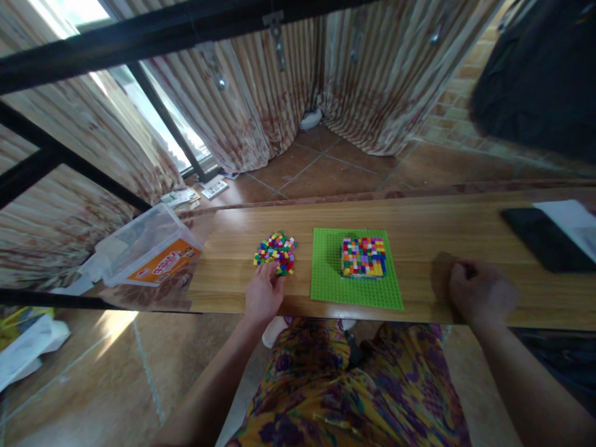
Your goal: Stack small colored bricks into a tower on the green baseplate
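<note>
My left hand [265,292] is at the near edge of a pile of small coloured bricks [275,248], its fingers closed together against them. Whether a brick is pinched in the fingertips is hidden. To the right of the pile lies a green baseplate [326,273]. On it stands a block built of many multicoloured bricks [363,256], its top patchy with different colours. Further right, my right hand [482,288] rests on the table, curled into a loose fist, apart from the baseplate. What its fingers may hold cannot be made out.
The wooden table [419,223] is long and narrow. A clear plastic box [153,248] with an orange label stands at its left end. A dark flat object [544,239] and white paper [570,223] lie at the right. A black metal bar [186,25] crosses above; curtains hang behind.
</note>
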Tool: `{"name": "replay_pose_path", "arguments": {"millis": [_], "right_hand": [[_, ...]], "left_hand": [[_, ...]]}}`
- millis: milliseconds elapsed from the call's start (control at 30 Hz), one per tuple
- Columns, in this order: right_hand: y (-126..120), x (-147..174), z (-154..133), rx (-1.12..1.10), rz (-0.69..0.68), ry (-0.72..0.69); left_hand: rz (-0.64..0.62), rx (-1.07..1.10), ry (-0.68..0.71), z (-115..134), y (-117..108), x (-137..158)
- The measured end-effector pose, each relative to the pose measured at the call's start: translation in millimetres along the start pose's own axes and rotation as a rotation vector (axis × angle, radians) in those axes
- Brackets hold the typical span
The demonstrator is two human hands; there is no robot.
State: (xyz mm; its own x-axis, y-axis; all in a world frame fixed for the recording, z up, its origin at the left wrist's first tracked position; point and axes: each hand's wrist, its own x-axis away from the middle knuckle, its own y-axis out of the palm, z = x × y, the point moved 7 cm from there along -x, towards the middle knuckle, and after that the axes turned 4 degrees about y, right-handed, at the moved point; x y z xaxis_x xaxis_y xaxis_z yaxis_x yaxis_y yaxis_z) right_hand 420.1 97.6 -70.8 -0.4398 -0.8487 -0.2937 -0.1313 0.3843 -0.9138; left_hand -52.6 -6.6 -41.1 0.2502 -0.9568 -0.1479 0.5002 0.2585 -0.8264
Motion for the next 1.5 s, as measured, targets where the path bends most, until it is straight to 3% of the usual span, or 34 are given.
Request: {"name": "replay_pose_path", "arguments": {"millis": [233,1233,1500], "right_hand": [[-2,0,0,-0.009,0.007,0.003],[-3,1,-3,0.004,-0.023,0.028],[-3,2,-1,-0.014,-0.024,0.048]], "left_hand": [[0.048,0.053,0.157,6,-4,10],[-0.106,-0.283,0.228,22,15,8],[-0.008,-0.2,0.288,18,22,7]]}}
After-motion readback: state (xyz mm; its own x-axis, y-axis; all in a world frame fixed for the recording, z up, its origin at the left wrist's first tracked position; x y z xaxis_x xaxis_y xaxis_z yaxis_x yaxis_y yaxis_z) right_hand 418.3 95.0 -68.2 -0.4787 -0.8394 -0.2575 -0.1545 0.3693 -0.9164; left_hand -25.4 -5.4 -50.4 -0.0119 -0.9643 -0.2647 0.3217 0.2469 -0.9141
